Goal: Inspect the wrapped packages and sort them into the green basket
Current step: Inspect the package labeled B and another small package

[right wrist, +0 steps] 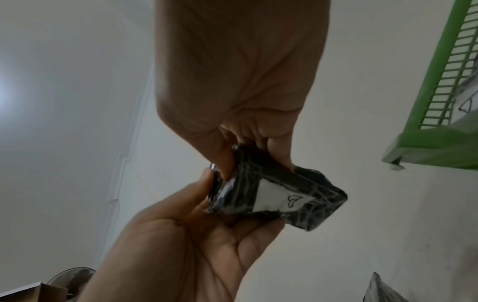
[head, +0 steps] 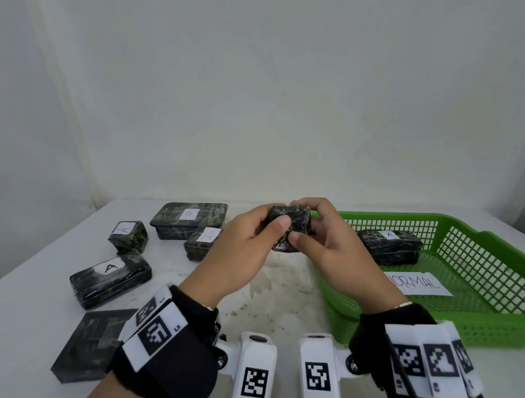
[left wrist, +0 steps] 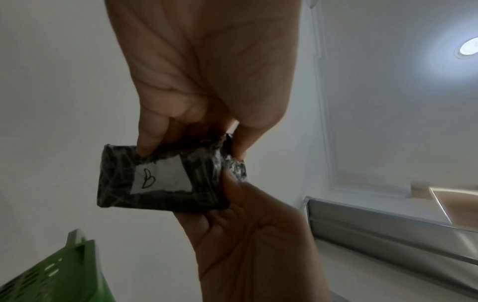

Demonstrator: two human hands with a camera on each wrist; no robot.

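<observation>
**Friend:** What is the room like?

**Me:** I am at a white table. It is smooth, with gray smudges in the middle. Behind it is a plain pale wall. My left wrist camera looks up at a round ceiling light.

**Friend:** What is on the table?

**Me:** On my left are dark packages in shiny, crinkly wrap. A big flat one has a white label with a B. Three have an A: a small blocky one, one just in front of the big B one, and a long one pointing from near me on the left to far on the right. A flat dark slab lies nearest me.

**Friend:** And the basket?

**Me:** The green basket is plastic with a grid of holes. It sits on my right. Inside is a long package with an A, lying left to right, and a paper that says NORMAL.

**Friend:** What are you holding?

**Me:** A small package, up in the air over the middle of the table, just left of the basket. It is a short, squarish block. My left hand pinches its left side, thumb in front. My right hand pinches its right side the same way. Its B label faces down, away from me.
</observation>
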